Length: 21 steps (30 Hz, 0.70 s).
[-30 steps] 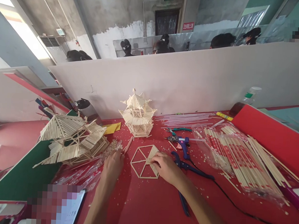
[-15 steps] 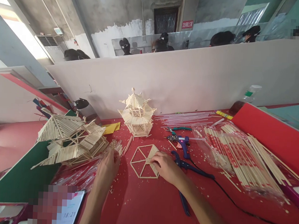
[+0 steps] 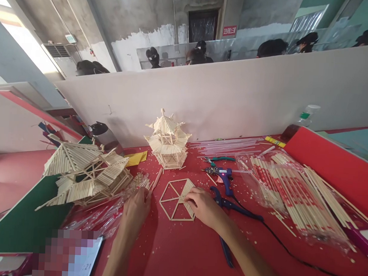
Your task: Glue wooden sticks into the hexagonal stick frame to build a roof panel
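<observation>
On the red table lies a flat hexagonal frame [image 3: 165, 212] of wooden sticks with spokes, its right-hand segments partly covered by short slats. My right hand [image 3: 203, 206] has its curled fingers pressed on that slatted side, with thumb and index pinched at the frame. To the left, my left hand [image 3: 136, 209] is closed beside a small heap of cut stick pieces [image 3: 144, 180]; what its fingertips hold, if anything, is too small to make out. Behind the frame stands a small stick pagoda [image 3: 168, 143]. A larger stick pavilion [image 3: 88, 170] sits tilted at the left.
Right of the frame lie a blue glue gun [image 3: 223, 175], a dark blue cutter [image 3: 230, 204] and green-handled pliers [image 3: 222, 159]. Farther right are bagged chopsticks [image 3: 294, 195]. Clear glue sticks [image 3: 229, 147] line the back, below a white partition [image 3: 234, 99]. A phone [image 3: 89, 256] lies front left.
My left hand has shifted slightly right by the small stick pieces, its fingers drawing closer together. My right hand stays on the frame. The view has moved a little.
</observation>
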### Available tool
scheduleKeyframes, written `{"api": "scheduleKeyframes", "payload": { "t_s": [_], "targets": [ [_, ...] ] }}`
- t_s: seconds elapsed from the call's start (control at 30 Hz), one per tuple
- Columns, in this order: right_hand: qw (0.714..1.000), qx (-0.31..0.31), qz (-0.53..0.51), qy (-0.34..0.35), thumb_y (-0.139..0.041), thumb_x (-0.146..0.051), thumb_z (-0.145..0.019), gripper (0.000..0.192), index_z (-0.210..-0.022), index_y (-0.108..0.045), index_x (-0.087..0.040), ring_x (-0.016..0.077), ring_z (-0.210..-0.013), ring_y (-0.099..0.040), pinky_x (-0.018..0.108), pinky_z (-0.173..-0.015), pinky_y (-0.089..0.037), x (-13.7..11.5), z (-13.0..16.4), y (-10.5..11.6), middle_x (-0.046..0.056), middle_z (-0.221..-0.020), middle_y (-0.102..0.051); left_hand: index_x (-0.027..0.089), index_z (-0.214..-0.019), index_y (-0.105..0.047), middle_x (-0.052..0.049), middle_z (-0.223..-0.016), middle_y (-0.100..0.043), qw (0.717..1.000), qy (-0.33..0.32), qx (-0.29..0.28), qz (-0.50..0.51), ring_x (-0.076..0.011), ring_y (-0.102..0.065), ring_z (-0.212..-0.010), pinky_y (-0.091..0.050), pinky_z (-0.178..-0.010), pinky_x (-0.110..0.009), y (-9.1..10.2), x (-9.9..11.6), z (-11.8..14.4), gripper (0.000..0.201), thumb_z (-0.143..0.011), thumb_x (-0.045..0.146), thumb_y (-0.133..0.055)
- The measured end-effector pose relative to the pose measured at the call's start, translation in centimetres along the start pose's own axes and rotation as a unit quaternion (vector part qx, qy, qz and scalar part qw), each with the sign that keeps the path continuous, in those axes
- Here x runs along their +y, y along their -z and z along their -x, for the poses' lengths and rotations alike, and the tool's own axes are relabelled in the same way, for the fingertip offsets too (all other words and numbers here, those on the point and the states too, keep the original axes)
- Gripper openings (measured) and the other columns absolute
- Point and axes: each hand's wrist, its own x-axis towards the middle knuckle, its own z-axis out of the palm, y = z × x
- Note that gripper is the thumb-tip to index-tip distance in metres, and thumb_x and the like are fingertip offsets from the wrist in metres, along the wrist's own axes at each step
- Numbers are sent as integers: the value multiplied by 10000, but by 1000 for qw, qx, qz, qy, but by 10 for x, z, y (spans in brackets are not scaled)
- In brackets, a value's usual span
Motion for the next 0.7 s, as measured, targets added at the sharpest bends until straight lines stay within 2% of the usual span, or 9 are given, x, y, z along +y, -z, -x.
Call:
{"api": "scheduleKeyframes", "payload": {
  "t_s": [0.4, 0.53, 0.7],
  "targets": [
    [1000, 3, -4, 3, -589, -36, -933, 260, -967, -786, -204, 196, -952, -675, 278, -859, -496, 0, 1, 0, 51, -988, -729, 200, -1053, -625, -95, -1036, -755, 1000, -13, -10, -21, -223, -708, -950, -425, -758, -296, -1, 11, -15, 186, -1035, 295, -466],
    [1000, 3, -6, 3, -593, -47, -941, 247, -960, -786, -199, 190, -941, -679, 268, -844, -495, -3, 1, 2, 50, -987, -729, 187, -1062, -629, -119, -1115, -723, 999, -20, -2, -43, -227, -699, -948, -436, -740, -291, -5, 20, -24, 210, -1038, 323, -471],
    [1000, 5, -2, 3, -590, -48, -944, 246, -950, -788, -193, 197, -946, -679, 279, -846, -497, -4, 1, 3, 54, -984, -733, 184, -1038, -630, -128, -1098, -703, 998, -10, 13, -64, -227, -698, -881, -428, -694, -290, -7, 32, -32, 264, -1062, 350, -425]
  ]
}}
